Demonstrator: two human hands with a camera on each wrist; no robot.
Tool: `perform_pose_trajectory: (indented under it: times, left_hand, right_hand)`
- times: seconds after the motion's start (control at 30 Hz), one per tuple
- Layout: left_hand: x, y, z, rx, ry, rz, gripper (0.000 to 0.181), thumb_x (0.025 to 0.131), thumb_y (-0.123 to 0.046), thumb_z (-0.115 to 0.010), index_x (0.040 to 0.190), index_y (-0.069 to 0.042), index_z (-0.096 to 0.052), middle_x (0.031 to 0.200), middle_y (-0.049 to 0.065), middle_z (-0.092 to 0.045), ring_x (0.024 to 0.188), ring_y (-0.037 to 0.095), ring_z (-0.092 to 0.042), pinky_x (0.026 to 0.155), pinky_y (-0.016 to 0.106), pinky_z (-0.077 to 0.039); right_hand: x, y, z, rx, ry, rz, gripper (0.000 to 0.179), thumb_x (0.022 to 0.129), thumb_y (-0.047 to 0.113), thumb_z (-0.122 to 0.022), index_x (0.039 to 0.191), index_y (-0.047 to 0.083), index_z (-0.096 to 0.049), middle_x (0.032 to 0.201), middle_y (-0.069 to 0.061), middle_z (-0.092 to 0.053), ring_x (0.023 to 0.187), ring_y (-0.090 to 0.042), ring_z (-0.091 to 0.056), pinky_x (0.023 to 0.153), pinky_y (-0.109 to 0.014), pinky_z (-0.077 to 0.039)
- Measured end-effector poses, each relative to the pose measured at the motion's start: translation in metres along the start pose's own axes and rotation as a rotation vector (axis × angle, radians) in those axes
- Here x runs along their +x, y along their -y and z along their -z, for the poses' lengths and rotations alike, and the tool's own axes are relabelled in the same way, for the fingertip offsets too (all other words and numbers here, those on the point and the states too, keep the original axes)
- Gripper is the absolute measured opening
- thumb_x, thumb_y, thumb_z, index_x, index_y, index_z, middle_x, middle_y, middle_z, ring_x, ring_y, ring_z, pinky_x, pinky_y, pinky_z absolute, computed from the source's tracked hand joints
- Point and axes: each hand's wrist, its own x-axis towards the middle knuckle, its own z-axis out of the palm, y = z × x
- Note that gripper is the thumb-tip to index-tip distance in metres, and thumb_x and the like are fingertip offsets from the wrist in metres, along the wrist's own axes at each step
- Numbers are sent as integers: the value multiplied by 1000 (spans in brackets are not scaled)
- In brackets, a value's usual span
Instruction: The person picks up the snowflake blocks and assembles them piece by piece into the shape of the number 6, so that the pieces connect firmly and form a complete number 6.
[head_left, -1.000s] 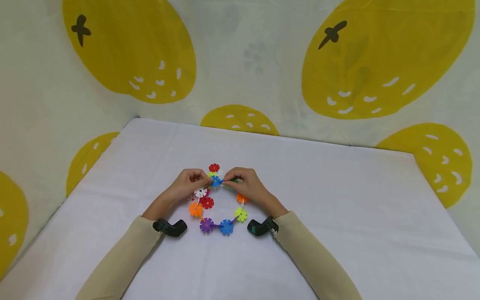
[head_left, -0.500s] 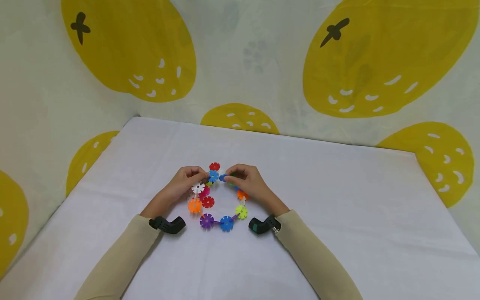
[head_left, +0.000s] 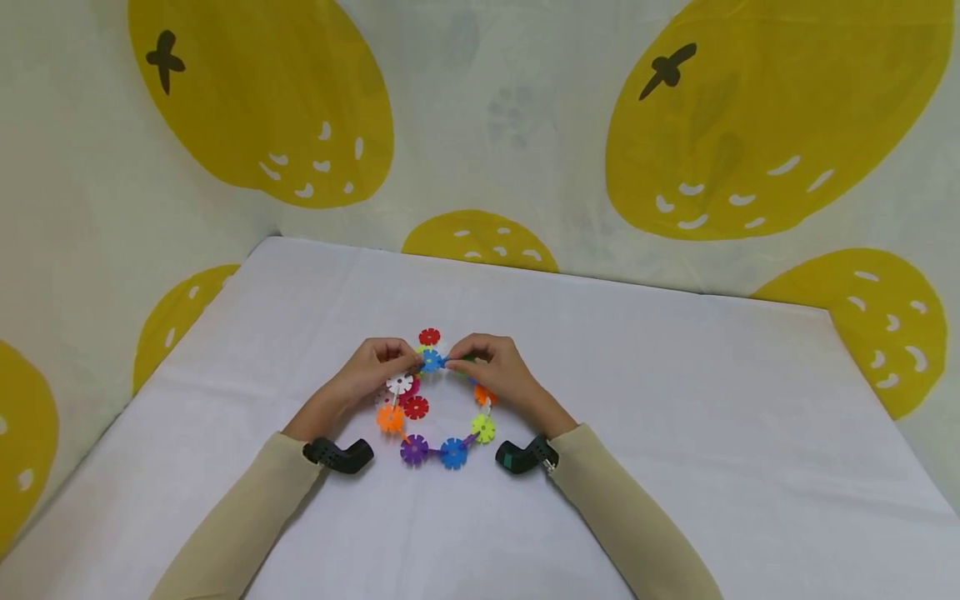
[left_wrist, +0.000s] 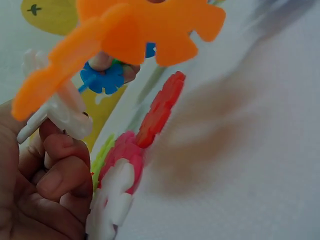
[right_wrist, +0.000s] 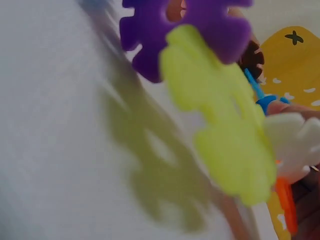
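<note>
Notched plastic discs are linked edge to edge into a ring, lifted between both hands. At its far side a blue disc (head_left: 431, 361) is pinched by my left hand (head_left: 381, 367). My right hand (head_left: 495, 367) pinches a second blue disc (right_wrist: 268, 101), whose edge meets the first one. Down the left side hang a white disc (head_left: 400, 382) and an orange disc (left_wrist: 170, 30). A purple disc (head_left: 414, 450) and another blue disc (head_left: 453, 453) form the near side. A yellow-green disc (right_wrist: 220, 125) hangs on the right, below the right hand.
Loose discs lie on the white-covered table (head_left: 675, 433): one red disc (head_left: 430, 336) beyond the hands, another red disc (left_wrist: 161, 110) and a pink disc (left_wrist: 122, 155) inside or beside the ring. A lemon-print cloth (head_left: 495, 125) rises behind the table.
Half a second ago the two blue discs stood apart, the left one tilted up. Now they are brought together again, as they were a second ago. The ring shifts slightly with the hands.
</note>
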Motion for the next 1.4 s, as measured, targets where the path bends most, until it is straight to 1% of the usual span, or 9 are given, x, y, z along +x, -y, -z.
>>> perform_pose_trajectory:
  times: [0.13, 0.2, 0.37, 0.53, 0.77, 0.9, 1.13, 1.3, 1.4]
  left_hand:
    - [0, 1, -1, 6, 7, -5, 21, 96, -9, -60, 95, 11, -65, 84, 1, -66, 77, 12, -56, 74, 18, -49]
    - [0, 2, -1, 2, 9, -9, 21, 97, -9, -59, 96, 12, -65, 85, 0, -67, 79, 12, -57, 76, 19, -50]
    - [-1, 1, 1, -9, 7, -8, 22, 98, -9, -57, 100, 11, -65, 89, -1, -68, 85, 14, -60, 81, 20, -51]
    - [0, 2, 1, 10, 10, 21, 21, 98, -11, -58, 98, 9, -65, 86, -3, -66, 81, 13, -56, 76, 19, -49]
    - [0, 2, 0, 9, 24, 39, 19, 97, -11, -60, 95, 7, -65, 82, -2, -64, 75, 14, -52, 68, 18, -47]
    - [0, 2, -1, -18, 32, 20, 21, 98, -10, -58, 97, 9, -64, 84, -3, -66, 80, 14, -55, 75, 19, -49]
    - [0, -1, -1, -69, 39, 33, 24, 100, -14, -55, 99, 8, -65, 86, -2, -66, 87, 16, -56, 82, 22, -49]
    - [0, 1, 0, -67, 46, 44, 22, 99, -14, -57, 98, 6, -65, 87, -3, -67, 88, 16, -57, 83, 22, -49]
    - [0, 1, 0, -67, 40, 50, 21, 99, -13, -57, 97, 6, -65, 86, -3, -68, 87, 16, -58, 83, 22, -50]
  right_hand:
    - [0, 0, -1, -29, 4, 24, 4, 84, -4, -72, 87, -3, -73, 88, -15, -71, 86, -23, -65, 86, -33, -55]
    - [-1, 4, -2, -22, -15, 34, 4, 83, -7, -71, 87, -6, -71, 87, -18, -70, 86, -26, -65, 85, -32, -55]
    - [-2, 27, 0, 14, -53, 75, 4, 82, -12, -69, 86, -12, -69, 87, -24, -69, 85, -26, -65, 83, -29, -54]
    - [-2, 40, 0, -27, -32, 79, 4, 81, -13, -70, 85, -11, -69, 86, -23, -69, 85, -28, -65, 83, -31, -55]
    - [-3, 38, -1, -110, -11, 121, 4, 80, -12, -71, 83, -10, -69, 85, -21, -69, 84, -33, -65, 84, -35, -55]
    - [-3, 37, -1, -89, -48, 126, 4, 80, -12, -71, 83, -10, -70, 84, -21, -70, 82, -31, -65, 81, -32, -55]
    - [-2, 34, -2, 44, -95, 116, 4, 81, -13, -69, 85, -13, -68, 87, -24, -68, 84, -23, -65, 80, -25, -54]
    - [-2, 37, -2, 12, -81, 131, 5, 80, -15, -69, 84, -13, -67, 85, -25, -68, 81, -26, -64, 78, -23, -53]
    - [0, 28, -2, -26, -62, 127, 5, 80, -14, -70, 84, -13, -68, 86, -24, -69, 82, -31, -64, 79, -26, -54]
